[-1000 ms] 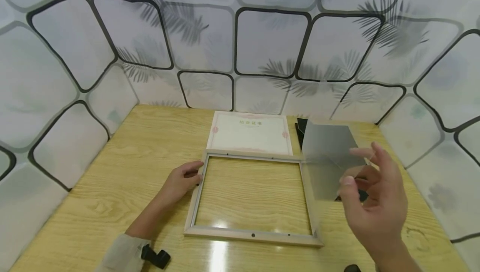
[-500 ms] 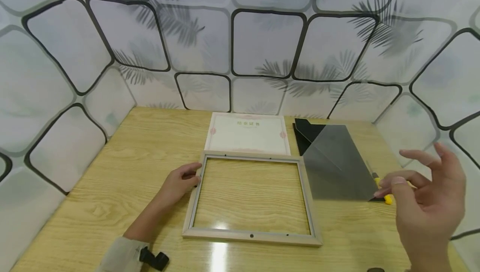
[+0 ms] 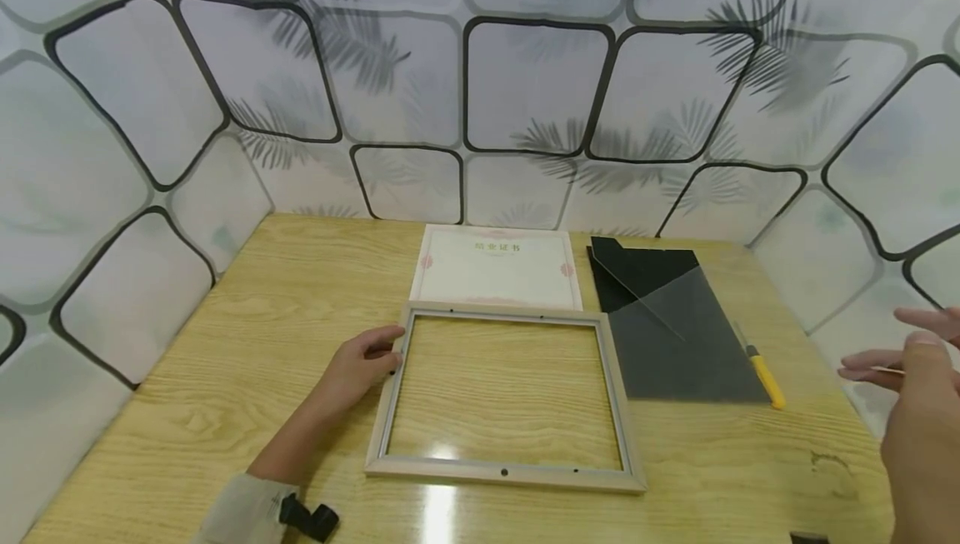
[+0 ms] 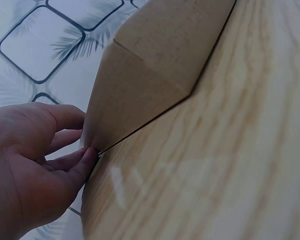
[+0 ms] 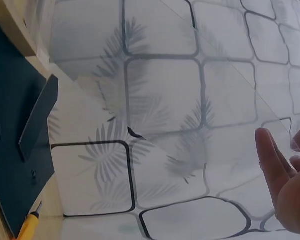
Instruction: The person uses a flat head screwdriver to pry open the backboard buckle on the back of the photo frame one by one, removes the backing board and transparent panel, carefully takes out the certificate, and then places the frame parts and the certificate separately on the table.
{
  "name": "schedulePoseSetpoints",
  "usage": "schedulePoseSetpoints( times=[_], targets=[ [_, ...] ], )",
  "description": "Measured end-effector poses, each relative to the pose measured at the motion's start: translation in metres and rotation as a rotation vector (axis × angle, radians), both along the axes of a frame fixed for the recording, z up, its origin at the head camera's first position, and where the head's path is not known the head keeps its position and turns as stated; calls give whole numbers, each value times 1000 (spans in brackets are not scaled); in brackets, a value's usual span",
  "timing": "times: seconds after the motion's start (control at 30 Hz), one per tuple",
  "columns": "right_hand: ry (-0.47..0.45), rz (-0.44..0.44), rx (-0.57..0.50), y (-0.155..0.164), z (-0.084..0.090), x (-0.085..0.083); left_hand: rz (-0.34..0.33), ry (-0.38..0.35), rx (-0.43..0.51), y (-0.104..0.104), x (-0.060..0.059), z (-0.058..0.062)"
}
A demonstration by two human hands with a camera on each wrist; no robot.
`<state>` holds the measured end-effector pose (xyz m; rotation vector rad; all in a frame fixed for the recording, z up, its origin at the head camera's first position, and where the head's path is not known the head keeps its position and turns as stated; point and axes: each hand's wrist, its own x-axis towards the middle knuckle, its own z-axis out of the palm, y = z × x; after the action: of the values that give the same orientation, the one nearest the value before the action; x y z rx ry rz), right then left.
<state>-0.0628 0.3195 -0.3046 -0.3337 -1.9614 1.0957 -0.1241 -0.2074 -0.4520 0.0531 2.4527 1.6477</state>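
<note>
A light wooden picture frame lies flat on the table, its opening showing bare wood. My left hand holds the frame's left bar; in the left wrist view its fingers and thumb meet the frame's side. Off to the right, my right hand is raised and partly cut off by the view edge. Its fingers pinch a clear plastic sheet, whose slanting edge shows in the right wrist view. Through the sheet I see part of a black backing board with a stand leg.
A certificate with a pink border lies behind the frame. A yellow-handled tool with a thin metal tip lies along the board's right side. Patterned walls enclose the table at the back and sides.
My right hand has moved to the right, drawing the clear sheet away from the frame and uncovering more of the board and the yellow-handled tool. My left hand stays on the frame.
</note>
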Motion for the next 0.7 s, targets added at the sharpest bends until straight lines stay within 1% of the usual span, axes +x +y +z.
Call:
schedulePoseSetpoints(
  times=[0.03, 0.07, 0.1, 0.13, 0.17, 0.27, 0.3, 0.33, 0.4, 0.43, 0.5, 0.57, 0.7],
  targets=[
    [-7, -7, -15, 6, -2, -3, -2, 0, 2, 0, 0, 0],
    [7, 3, -41, 12, -4, -6, -4, 1, 3, -1, 0, 0],
    [41, 43, -96, 18, -7, -10, -6, 2, 4, -1, 0, 0],
    [51, 70, -141, 24, -10, -13, -6, 4, 2, -1, 0, 0],
    [40, 82, -192, 29, -13, -16, -5, 4, 1, -1, 0, 0],
    [40, 161, -421, 46, -22, -23, -3, 3, -6, -1, -1, 0],
    [30, 204, -480, 52, -26, -23, -1, 1, -7, -1, -1, -1],
    [-7, 235, -496, 57, -31, -24, 0, 0, -7, -1, 0, 0],
    [-27, 366, -563, 69, -40, -23, -2, -2, -4, -1, 0, 0],
    [-62, 422, -559, 75, -45, -22, -4, -2, -3, -1, 0, 0],
    [-140, 518, -504, 86, -55, -20, -9, 0, 0, -1, 0, 0],
    [-238, 547, -452, 93, -62, -19, -11, 2, 1, -1, 0, 0],
    [-420, 514, -368, 102, -75, -19, -7, 10, 2, -1, 0, -1]
  ],
)
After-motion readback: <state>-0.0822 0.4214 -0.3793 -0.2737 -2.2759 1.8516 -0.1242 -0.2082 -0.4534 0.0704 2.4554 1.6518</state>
